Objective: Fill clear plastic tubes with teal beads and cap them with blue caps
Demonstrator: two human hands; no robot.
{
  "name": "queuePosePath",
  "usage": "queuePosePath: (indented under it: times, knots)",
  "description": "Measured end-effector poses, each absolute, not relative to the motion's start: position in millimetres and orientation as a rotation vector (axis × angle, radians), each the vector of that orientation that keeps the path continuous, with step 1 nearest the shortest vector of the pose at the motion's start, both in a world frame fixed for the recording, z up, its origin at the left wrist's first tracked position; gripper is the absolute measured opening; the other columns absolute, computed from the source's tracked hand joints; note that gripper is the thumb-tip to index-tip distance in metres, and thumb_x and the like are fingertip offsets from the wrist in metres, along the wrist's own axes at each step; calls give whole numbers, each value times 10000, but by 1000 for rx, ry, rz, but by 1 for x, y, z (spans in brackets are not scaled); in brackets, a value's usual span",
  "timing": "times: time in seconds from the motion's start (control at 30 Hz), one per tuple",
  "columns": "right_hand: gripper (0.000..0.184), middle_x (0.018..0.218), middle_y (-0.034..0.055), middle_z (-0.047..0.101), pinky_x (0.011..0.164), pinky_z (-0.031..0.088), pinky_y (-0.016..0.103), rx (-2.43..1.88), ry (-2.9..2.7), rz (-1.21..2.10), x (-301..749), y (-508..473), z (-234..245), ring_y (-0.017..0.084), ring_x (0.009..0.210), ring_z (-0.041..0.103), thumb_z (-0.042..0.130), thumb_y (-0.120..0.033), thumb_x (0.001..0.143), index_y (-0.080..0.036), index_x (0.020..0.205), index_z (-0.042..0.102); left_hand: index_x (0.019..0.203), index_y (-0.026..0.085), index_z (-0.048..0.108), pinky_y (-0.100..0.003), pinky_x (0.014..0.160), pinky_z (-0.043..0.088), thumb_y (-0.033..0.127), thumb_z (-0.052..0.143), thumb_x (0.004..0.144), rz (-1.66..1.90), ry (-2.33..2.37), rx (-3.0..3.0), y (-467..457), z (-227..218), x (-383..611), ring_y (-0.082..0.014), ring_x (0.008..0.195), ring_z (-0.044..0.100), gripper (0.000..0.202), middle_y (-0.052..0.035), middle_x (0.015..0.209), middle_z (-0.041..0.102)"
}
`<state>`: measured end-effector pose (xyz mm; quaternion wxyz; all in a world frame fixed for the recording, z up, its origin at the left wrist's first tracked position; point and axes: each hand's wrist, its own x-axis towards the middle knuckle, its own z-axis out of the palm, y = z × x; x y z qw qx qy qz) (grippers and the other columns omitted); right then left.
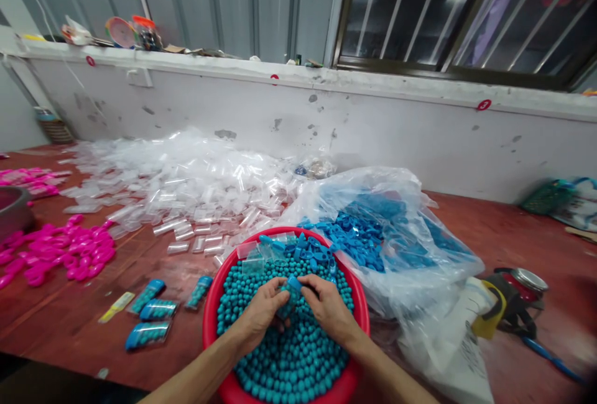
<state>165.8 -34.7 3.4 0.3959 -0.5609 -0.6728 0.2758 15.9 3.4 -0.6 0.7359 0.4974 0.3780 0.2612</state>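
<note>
Over a red basin point(209, 304) filled with small teal balls point(289, 360), my two hands meet near the middle. My left hand point(261, 314) is closed around a small clear plastic case point(285, 309), mostly hidden by the fingers, with teal balls seeming to show in it. At its top end sits a blue cap point(293, 282), pinched by the thumb and fingers of my right hand point(329, 311). Whether the cap is fully seated I cannot tell. Loose blue caps point(310, 252) and empty clear cases point(254, 261) lie on the balls at the basin's far side.
Left of the basin, several filled cases point(158, 309) rest on the red table point(69, 329) beside a yellow-handled tool point(116, 306). Behind lie heaped clear cases point(196, 186) and a plastic bag point(410, 189) of blue caps. Pink parts point(74, 252) are at left, a headlamp-like item point(522, 286) at right.
</note>
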Motion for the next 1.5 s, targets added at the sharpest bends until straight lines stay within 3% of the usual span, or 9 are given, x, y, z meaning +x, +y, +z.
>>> queuePosePath:
  times: [0.17,0.33,0.53,0.7,0.83,0.97,1.27,1.5]
  knots:
    - [218,710,-21,613,580,430,213,-1414,-1513,923,168,-29,5,124,637,547,440,-223,818,-183,938,618,1083,154,438,-155,330,316,462,601,661,603,768,1060,5,-3,15,-65,414,495,547,38,647,519]
    - [218,769,-8,636,677,427,228,-1426,-1661,808,168,-32,13,133,721,566,445,-191,814,-188,901,645,1148,150,400,-146,322,291,445,608,654,633,787,1068,4,-8,15,-57,399,472,612,36,632,527]
    - [213,810,-2,663,697,429,235,-1381,-1716,781,172,-32,14,145,751,589,479,-195,804,-202,902,668,1176,147,383,-153,313,258,389,564,684,648,847,1135,1,-4,18,-57,370,430,578,53,581,490]
    - [211,805,1,669,702,445,246,-1441,-1561,853,171,-35,6,157,755,593,486,-226,803,-201,904,669,1218,173,346,-158,306,273,320,535,702,622,875,1210,0,1,20,-46,359,431,569,45,664,498]
    - [207,767,13,649,693,434,243,-1417,-1642,704,169,-39,7,148,721,582,487,-230,806,-201,878,679,1218,163,360,-159,311,301,276,524,703,613,883,1266,0,-2,20,-31,347,386,551,53,648,474]
    - [199,694,-6,630,635,434,234,-1374,-1613,777,171,-40,8,135,654,565,501,-238,803,-213,868,687,1213,156,354,-155,299,287,292,515,709,609,862,1256,-1,-4,20,-32,349,402,546,28,703,512]
    - [213,834,20,670,722,447,270,-1389,-1461,847,170,-38,7,175,775,594,524,-254,779,-214,917,682,1221,135,371,-146,320,277,319,549,704,623,829,1158,2,-2,18,-37,389,440,577,3,743,549]
    - [223,567,-26,578,638,435,246,-1430,-1367,936,169,-38,9,164,693,562,516,-267,782,-212,937,668,1186,136,433,-137,358,296,234,559,703,636,786,1175,3,-5,15,-46,459,445,509,27,675,529]
